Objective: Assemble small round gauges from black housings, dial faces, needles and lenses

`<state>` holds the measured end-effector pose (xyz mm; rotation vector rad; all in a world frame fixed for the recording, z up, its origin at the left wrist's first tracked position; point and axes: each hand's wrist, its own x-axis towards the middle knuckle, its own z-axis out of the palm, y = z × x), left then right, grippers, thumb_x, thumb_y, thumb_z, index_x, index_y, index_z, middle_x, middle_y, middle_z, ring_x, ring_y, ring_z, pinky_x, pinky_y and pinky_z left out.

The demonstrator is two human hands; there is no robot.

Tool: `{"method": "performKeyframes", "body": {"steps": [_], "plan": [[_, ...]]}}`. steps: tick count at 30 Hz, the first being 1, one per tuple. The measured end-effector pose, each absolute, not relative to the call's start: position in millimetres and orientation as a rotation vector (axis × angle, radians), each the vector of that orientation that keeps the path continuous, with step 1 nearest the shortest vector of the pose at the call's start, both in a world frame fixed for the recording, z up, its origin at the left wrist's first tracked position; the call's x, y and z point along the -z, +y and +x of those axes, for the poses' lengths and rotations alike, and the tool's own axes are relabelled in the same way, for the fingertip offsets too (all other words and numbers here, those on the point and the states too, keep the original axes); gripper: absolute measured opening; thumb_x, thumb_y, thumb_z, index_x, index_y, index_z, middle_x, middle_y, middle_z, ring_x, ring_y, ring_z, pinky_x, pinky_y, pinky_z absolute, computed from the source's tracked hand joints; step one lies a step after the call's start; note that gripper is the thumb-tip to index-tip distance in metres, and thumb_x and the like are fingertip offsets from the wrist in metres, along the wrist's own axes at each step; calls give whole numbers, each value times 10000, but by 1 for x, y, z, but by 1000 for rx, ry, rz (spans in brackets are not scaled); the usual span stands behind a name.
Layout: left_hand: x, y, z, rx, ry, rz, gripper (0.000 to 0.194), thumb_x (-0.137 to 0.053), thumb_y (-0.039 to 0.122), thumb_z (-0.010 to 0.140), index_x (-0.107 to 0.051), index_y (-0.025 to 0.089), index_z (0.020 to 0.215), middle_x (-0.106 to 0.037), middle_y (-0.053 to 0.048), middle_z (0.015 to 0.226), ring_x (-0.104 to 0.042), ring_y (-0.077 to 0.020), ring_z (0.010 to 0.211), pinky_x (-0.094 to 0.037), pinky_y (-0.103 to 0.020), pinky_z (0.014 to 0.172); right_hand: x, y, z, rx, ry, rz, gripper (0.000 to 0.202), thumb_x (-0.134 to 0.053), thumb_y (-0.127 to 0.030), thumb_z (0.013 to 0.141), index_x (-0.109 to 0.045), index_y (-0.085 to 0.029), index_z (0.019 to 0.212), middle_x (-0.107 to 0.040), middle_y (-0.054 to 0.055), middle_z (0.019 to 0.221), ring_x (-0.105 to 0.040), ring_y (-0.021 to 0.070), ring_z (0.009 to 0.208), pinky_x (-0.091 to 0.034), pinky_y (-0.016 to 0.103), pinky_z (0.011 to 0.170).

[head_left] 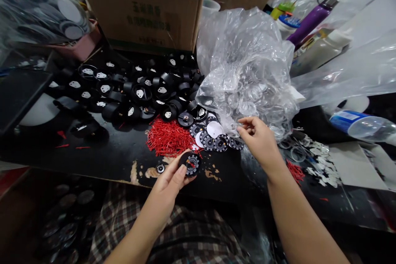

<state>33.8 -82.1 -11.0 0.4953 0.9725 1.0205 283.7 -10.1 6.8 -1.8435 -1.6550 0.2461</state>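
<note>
Down at the near edge of the black desk [102, 156], the left hand [168, 183] pinches a small round black gauge with a white-marked dial and a red needle [189, 163], its grip pressed onto the rim between thumb and fingertips. Just beyond the gauge lies a heap of thin red plastic needles [167, 137], with a cluster of loose round printed dial faces [215, 140] beside it. The right hand [260, 140] reaches to the mouth of a crumpled clear plastic bag filled with transparent round lenses [247, 74], fingers curled together at its lower edge; whether they hold a lens cannot be told. Farther back sits a pile of black round plastic housings [136, 90], before a brown cardboard box [139, 8].
</note>
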Motion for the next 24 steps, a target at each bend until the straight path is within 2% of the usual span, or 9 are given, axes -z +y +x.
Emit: {"method": "performKeyframes", "body": {"steps": [4, 6, 8, 11, 14, 17, 20, 22, 24], "plan": [[6, -80, 38, -990, 913, 349, 318, -641, 380, 836, -692, 218, 1106, -710, -73, 1142, -667, -236, 1020, -525, -406, 933, -20, -25, 254, -110, -1709, -1688, 138, -555, -217, 851, -650, -173, 942, -616, 44, 825, -584, 162, 707, -504, 324, 702], [2, -78, 40, -950, 857, 244, 289, -605, 360, 867, -690, 196, 1089, -734, -76, 1062, -693, -207, 944, -528, -382, 918, -23, -36, 229, -144, -1855, -1535, 117, -545, -186, 877, -650, -172, 925, -648, 51, 849, -611, 172, 787, -507, 329, 772], [-1, -75, 41, -939, 816, 149, 245, -572, 333, 894, -694, 193, 1054, -740, -63, 1038, -694, -177, 930, -529, -344, 909, -20, -46, 205, -247, -1970, -1400, 131, -548, -179, 895, -650, -156, 973, -679, 80, 955, -633, 182, 915, -506, 335, 860], [-2, -71, 36, -977, 803, 104, 245, -553, 360, 904, -701, 192, 1004, -742, -51, 990, -685, -142, 894, -538, -293, 869, -14, -61, 181, -336, -2078, -1259, 209, -568, -175, 896, -645, -143, 1088, -653, 123, 1170, -582, 207, 1130, -464, 375, 988], [2, -69, 31, -1044, 820, 206, 225, -605, 366, 869, -701, 200, 987, -735, -53, 998, -682, -154, 893, -540, -288, 844, -13, -70, 175, -333, -2175, -1130, 246, -569, -129, 884, -647, -168, 1114, -646, 101, 1223, -512, 234, 1232, -381, 450, 1071], [8, -72, 30, -1062, 865, 366, 233, -638, 326, 846, -688, 234, 1054, -703, -52, 1133, -660, -203, 1021, -526, -342, 903, -20, -67, 175, -433, -2061, -1156, 202, -549, -143, 897, -652, -195, 1063, -693, 62, 1092, -580, 207, 1117, -408, 415, 1026], [11, -80, 31, -1036, 952, 624, 345, -634, 316, 846, -636, 284, 1190, -635, -27, 1285, -569, -232, 1201, -445, -384, 1034, -25, -56, 173, -570, -1868, -1356, 155, -504, -263, 940, -644, -195, 937, -663, 38, 891, -608, 171, 880, -471, 319, 798], [11, -85, 31, -1011, 996, 856, 405, -616, 308, 860, -586, 298, 1263, -585, -10, 1358, -478, -222, 1302, -345, -367, 1119, -25, -50, 171, -608, -1900, -1442, 306, -420, -347, 974, -597, -193, 777, -597, 16, 740, -563, 157, 729, -424, 298, 676], [10, -87, 30, -977, 996, 1042, 420, -586, 308, 880, -552, 296, 1298, -550, -7, 1399, -423, -211, 1347, -296, -346, 1147, -23, -48, 166, -576, -1965, -1461, 419, -327, -362, 998, -514, -199, 661, -524, -8, 622, -492, 142, 614, -360, 298, 625]]}}
